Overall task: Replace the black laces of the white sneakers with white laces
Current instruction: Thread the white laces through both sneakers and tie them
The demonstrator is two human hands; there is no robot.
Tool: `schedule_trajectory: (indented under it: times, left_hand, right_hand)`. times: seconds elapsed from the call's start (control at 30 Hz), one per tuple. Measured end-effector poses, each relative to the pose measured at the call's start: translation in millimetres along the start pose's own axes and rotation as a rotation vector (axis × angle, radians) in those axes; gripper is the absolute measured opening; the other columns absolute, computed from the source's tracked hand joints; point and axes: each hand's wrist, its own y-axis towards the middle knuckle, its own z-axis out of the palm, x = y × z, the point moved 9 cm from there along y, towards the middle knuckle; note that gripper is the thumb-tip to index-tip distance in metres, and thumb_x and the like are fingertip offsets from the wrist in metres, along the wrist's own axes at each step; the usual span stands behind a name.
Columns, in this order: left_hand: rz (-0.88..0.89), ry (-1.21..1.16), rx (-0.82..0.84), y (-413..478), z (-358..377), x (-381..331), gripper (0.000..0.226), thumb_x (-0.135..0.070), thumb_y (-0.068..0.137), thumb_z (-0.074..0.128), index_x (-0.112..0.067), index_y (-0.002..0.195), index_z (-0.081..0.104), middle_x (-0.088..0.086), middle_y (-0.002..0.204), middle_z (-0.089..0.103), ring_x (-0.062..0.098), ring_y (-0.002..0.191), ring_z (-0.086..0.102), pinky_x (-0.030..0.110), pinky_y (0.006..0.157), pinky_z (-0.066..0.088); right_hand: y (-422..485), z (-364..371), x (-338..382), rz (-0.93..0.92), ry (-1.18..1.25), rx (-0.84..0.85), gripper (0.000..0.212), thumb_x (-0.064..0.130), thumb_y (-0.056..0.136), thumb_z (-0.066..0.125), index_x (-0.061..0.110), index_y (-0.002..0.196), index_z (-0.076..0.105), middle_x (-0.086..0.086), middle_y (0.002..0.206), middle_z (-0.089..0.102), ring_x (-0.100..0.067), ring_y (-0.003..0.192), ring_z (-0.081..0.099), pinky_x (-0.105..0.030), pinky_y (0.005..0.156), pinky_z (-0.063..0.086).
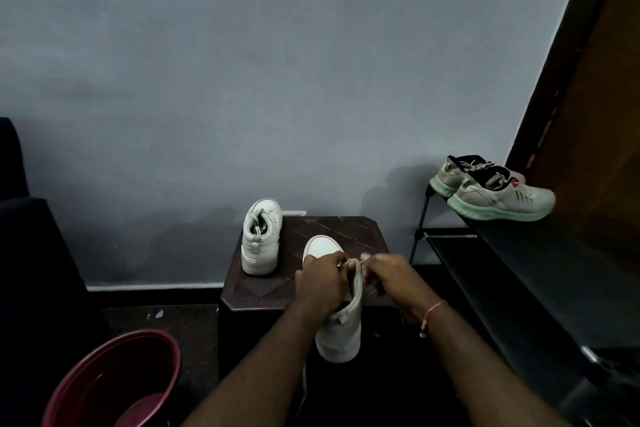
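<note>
A white sneaker point(341, 326) stands on the dark brown stool point(273, 284), heel toward me, toe pointing away. My left hand point(320, 282) grips its upper from the left, fingers curled over the lacing area. My right hand point(388, 274) pinches a white lace point(356, 262) at the top of the sneaker. A loose end of white lace point(304, 388) hangs down below the stool's edge. The second white sneaker point(260, 236) stands at the stool's back left corner, heel toward me. No black lace shows.
A dark red bucket point(114, 381) sits on the floor at the lower left. A black shoe rack point(512, 274) at the right carries a pair of grey running shoes point(495, 192). A grey wall is close behind the stool. Dark furniture stands at the left edge.
</note>
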Motion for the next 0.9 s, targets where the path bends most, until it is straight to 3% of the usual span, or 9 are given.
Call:
schedule_trajectory:
  times: [0.1, 0.13, 0.2, 0.3, 0.37, 0.53, 0.67, 0.77, 0.9]
  left_hand:
    - [-0.013, 0.012, 0.006, 0, 0, 3, 0.033, -0.048, 0.097, 0.039, -0.034, 0.118, 0.060, -0.002, 0.115, 0.066, 0.027, 0.119, 0.043, 0.042, 0.093, 0.039]
    - [-0.020, 0.009, 0.004, 1, -2, 2, 0.033, -0.048, 0.097, 0.039, -0.034, 0.118, 0.060, -0.002, 0.115, 0.066, 0.027, 0.120, 0.042, 0.042, 0.094, 0.039]
    - [-0.029, 0.011, 0.012, 2, -2, 2, 0.033, -0.048, 0.098, 0.039, -0.032, 0.117, 0.061, -0.001, 0.115, 0.066, 0.027, 0.120, 0.041, 0.042, 0.094, 0.038]
    - [-0.011, 0.007, 0.017, 4, 0, 3, 0.032, -0.047, 0.098, 0.040, -0.032, 0.117, 0.061, 0.001, 0.119, 0.061, 0.028, 0.121, 0.041, 0.044, 0.095, 0.039]
    - [-0.001, -0.019, 0.007, 4, 1, 3, 0.031, -0.045, 0.098, 0.043, -0.032, 0.118, 0.062, 0.004, 0.124, 0.050, 0.027, 0.121, 0.039, 0.044, 0.097, 0.040]
    - [0.075, 0.014, 0.013, -1, 1, -2, 0.032, -0.036, 0.094, 0.051, -0.031, 0.125, 0.057, -0.007, 0.138, 0.042, 0.021, 0.131, 0.029, 0.041, 0.101, 0.031]
    - [0.084, 0.016, 0.025, -5, 3, -2, 0.050, -0.019, 0.085, 0.052, -0.033, 0.134, 0.047, -0.010, 0.139, 0.046, 0.017, 0.134, 0.028, 0.039, 0.104, 0.029]
    - [0.046, 0.009, 0.016, -4, -1, -2, 0.043, -0.020, 0.084, 0.051, -0.032, 0.125, 0.056, -0.010, 0.135, 0.049, 0.016, 0.133, 0.030, 0.038, 0.104, 0.031]
    - [0.027, 0.032, 0.021, -3, 0, -2, 0.035, -0.024, 0.084, 0.051, -0.028, 0.118, 0.060, -0.007, 0.130, 0.052, 0.018, 0.131, 0.034, 0.041, 0.100, 0.034]
  right_hand:
    - [-1, -7, 11, 0.055, 0.731, -0.098, 0.027, 0.018, 0.098, 0.048, 0.009, 0.076, 0.060, -0.001, 0.068, 0.061, -0.006, 0.052, 0.050, -0.024, 0.055, 0.035]
    - [1, -7, 18, 0.019, 0.828, -0.100, 0.021, 0.017, 0.098, 0.046, 0.009, 0.086, 0.062, -0.001, 0.079, 0.066, -0.004, 0.060, 0.056, -0.025, 0.059, 0.038]
    - [1, -1, 29, -0.071, 0.610, -0.078, 0.018, 0.011, 0.097, 0.047, 0.011, 0.107, 0.062, 0.000, 0.103, 0.067, -0.004, 0.083, 0.061, -0.027, 0.071, 0.044]
    - [5, 12, 22, -0.249, -0.359, -0.061, 0.026, 0.008, 0.095, 0.051, 0.013, 0.119, 0.062, -0.001, 0.123, 0.061, -0.008, 0.107, 0.057, -0.021, 0.098, 0.040]
    - [4, 19, 16, -0.309, -0.635, -0.006, 0.032, 0.021, 0.096, 0.046, 0.010, 0.120, 0.062, -0.004, 0.126, 0.061, -0.014, 0.120, 0.053, -0.026, 0.106, 0.036]
    - [2, 23, 20, -0.272, -0.757, 0.046, 0.037, 0.035, 0.089, 0.035, 0.012, 0.098, 0.061, -0.005, 0.106, 0.061, -0.022, 0.105, 0.057, -0.041, 0.092, 0.046]
    - [2, 29, 17, -0.202, -0.855, 0.158, 0.029, 0.033, 0.099, 0.044, 0.010, 0.091, 0.061, -0.011, 0.103, 0.061, -0.025, 0.097, 0.058, -0.032, 0.082, 0.043]
    - [3, 24, 21, -0.098, -0.890, 0.171, 0.041, 0.044, 0.095, 0.051, 0.018, 0.064, 0.049, -0.004, 0.075, 0.058, -0.018, 0.072, 0.050, -0.029, 0.063, 0.034]
    - [2, 13, 30, -0.038, -0.525, 0.104, 0.046, 0.042, 0.083, 0.070, 0.013, 0.053, 0.050, -0.013, 0.053, 0.053, -0.015, 0.050, 0.044, -0.028, 0.053, 0.034]
